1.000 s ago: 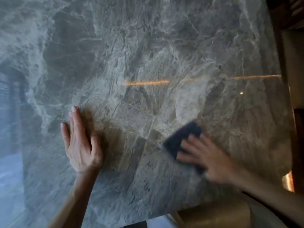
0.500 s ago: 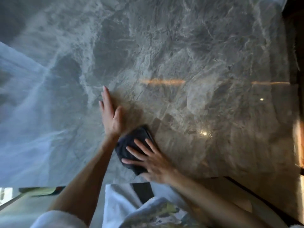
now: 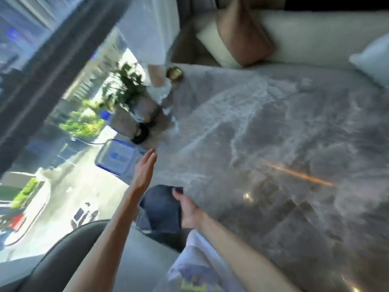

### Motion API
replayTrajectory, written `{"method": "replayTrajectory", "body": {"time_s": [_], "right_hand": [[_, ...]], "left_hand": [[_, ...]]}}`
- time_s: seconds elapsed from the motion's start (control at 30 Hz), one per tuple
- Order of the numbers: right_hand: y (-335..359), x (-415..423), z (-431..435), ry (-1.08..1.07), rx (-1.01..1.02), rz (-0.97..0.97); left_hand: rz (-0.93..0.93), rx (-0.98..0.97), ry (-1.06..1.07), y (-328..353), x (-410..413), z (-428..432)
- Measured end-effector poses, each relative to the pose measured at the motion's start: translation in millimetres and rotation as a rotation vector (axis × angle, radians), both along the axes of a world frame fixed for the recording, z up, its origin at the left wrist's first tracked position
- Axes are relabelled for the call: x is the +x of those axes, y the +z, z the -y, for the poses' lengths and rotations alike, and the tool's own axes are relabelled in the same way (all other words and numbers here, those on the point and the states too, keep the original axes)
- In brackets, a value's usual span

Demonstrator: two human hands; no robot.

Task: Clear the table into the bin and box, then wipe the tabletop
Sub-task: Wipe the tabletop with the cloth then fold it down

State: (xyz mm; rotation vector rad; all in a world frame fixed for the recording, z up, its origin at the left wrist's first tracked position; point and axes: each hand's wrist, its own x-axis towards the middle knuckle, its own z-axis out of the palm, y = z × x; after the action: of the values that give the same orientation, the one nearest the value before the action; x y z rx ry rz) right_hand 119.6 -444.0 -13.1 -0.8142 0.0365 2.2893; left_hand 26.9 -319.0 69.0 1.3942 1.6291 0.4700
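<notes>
A grey marble tabletop (image 3: pixel 284 157) fills the right half of the head view. My right hand (image 3: pixel 189 209) grips a dark blue cloth (image 3: pixel 162 209) at the table's near left edge; the cloth hangs lifted, partly off the table. My left hand (image 3: pixel 145 171) is raised just above the table's left edge, fingers straight and together, palm turned sideways, holding nothing. A clear box with a blue rim (image 3: pixel 117 159) sits just left of my left hand, beyond the table edge.
A potted plant (image 3: pixel 124 85), a brass dish (image 3: pixel 174 73) and a black item (image 3: pixel 141 131) stand near the table's far left corner. A sofa with cushions (image 3: pixel 244 32) lies behind the table. A large window fills the left side. A grey chair back (image 3: pixel 69 251) is at lower left.
The view swung up and left, so window, plant and sofa came into sight. My right hand lifted the cloth off the marble. My left hand rose from lying flat on the table.
</notes>
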Motion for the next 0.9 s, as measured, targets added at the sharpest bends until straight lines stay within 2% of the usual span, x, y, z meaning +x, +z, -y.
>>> {"method": "replayTrajectory", "body": {"time_s": [0.07, 0.13, 0.2, 0.37, 0.53, 0.63, 0.77, 0.83, 0.9], "right_hand": [[31.3, 27.4, -19.0, -0.060, 0.063, -0.054], [58.3, 57.4, -33.7, -0.111, 0.073, -0.102], [81.8, 83.3, -50.0, -0.136, 0.097, -0.038], [121.8, 115.0, -86.6, -0.289, 0.142, 0.100], [133.8, 102.6, -133.7, -0.416, 0.074, 0.144], [132.6, 89.2, -163.4, -0.498, 0.084, 0.244], [119.4, 68.8, -192.0, -0.573, 0.123, 0.530], [99.8, 63.0, -206.2, -0.531, 0.112, 0.754], [77.2, 57.2, -220.4, -0.400, 0.117, 1.004]], "left_hand": [[0.027, -0.006, 0.051, 26.7, -23.7, -3.6], [0.136, -0.187, 0.030, 40.3, -29.1, -3.7], [0.290, -0.373, -0.005, 41.9, -22.7, -13.6], [0.669, -0.619, -0.165, 30.9, 18.5, -66.8], [0.835, -0.626, -0.262, 23.9, 26.2, -139.2], [0.828, -0.590, -0.363, 17.3, 14.0, -186.0], [0.675, -0.473, -0.513, 15.0, -10.6, -235.1], [0.560, -0.369, -0.593, 5.4, -21.3, -256.4], [0.351, -0.196, -0.689, -12.4, -31.0, -273.6]]}}
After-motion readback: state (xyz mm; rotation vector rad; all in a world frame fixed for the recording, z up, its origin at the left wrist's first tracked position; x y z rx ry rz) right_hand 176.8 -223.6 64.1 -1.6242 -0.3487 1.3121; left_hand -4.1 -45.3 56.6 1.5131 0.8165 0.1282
